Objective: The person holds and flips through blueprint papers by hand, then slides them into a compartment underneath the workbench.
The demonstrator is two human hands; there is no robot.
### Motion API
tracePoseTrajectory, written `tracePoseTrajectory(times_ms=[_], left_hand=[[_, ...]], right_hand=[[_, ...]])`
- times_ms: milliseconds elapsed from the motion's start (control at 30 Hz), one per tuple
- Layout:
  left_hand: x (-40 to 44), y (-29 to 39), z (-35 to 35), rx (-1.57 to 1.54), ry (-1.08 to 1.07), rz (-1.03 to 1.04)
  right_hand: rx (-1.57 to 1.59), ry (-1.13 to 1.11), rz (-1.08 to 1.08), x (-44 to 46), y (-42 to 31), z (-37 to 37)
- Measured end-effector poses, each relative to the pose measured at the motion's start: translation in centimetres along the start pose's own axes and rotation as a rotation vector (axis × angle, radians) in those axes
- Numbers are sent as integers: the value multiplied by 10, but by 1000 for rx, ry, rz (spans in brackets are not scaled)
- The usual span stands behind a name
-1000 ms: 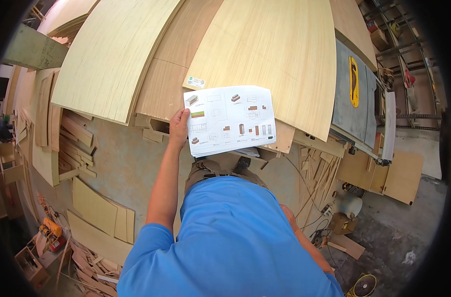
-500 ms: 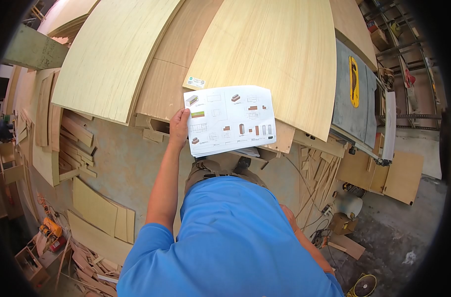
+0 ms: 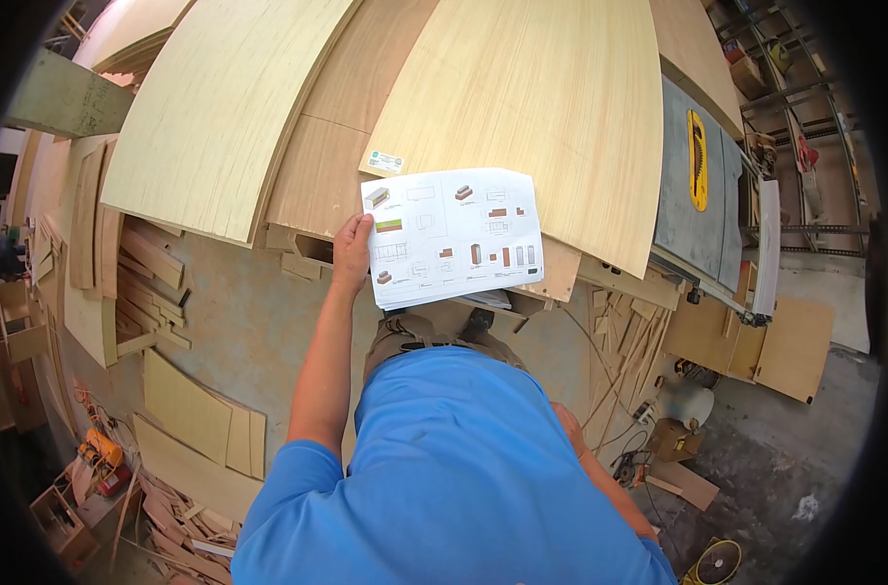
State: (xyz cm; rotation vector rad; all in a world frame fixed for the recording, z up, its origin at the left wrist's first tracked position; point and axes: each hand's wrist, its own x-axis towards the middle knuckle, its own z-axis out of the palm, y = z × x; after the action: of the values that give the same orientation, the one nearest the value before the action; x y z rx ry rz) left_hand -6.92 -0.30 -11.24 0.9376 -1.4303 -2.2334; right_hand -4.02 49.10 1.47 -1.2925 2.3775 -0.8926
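Observation:
My left hand [image 3: 351, 246] is closed on the left edge of a printed drawing sheet [image 3: 454, 239], with the thumb lying on its face. Small furniture diagrams in brown and green cover the white paper. Behind the sheet lies a large pale plywood panel [image 3: 522, 107], with a small label [image 3: 384, 162] stuck at its near left corner. My right arm [image 3: 600, 473] hangs bent at my side beside the blue shirt. The shirt and body hide my right hand, so its fingers do not show.
Another plywood sheet [image 3: 220, 117] lies to the left. At the right stands a table saw [image 3: 693, 234] with a yellow blade insert [image 3: 697, 161]. Wood offcuts [image 3: 152, 283] are stacked at left, and thin strips [image 3: 624, 341] lean at right near cables [image 3: 629, 458] on the floor.

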Motion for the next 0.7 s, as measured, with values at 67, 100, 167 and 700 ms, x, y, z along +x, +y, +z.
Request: tracePoseTrajectory(times_ms=[67,100,167,700], left_hand=[[0,1,1,-7,2,1],[-1,1,1,-10,3,1],[-1,1,1,-13,2,0],[0,0,0,-10,-4,6]], right_hand=[[3,0,5,1,-1,-1],[8,-1,13,2,-2,-1],[11,-4,21,2,-1,-2],[21,-3,34,6,-3,-4]])
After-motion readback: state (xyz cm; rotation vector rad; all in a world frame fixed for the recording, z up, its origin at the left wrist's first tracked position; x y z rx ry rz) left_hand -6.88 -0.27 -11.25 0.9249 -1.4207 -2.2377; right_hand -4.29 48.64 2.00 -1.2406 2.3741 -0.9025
